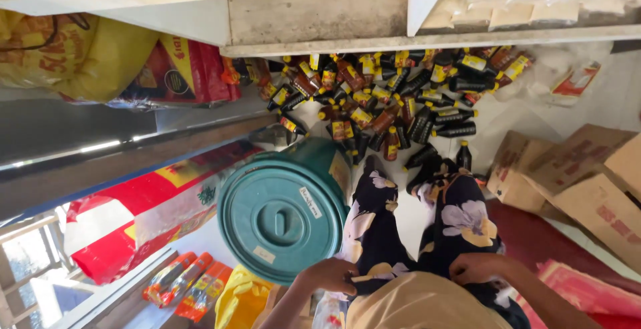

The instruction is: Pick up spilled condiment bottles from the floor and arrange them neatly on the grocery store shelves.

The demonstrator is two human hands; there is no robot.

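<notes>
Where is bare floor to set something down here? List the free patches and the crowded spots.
Free: the pale floor strip between the heap of dark sauce bottles and the cardboard boxes. A narrow bit shows between the person's legs. Crowded: the bottle heap under the shelf, and the teal lidded barrel tight against the left hand. The right hand rests at the waist.
</notes>
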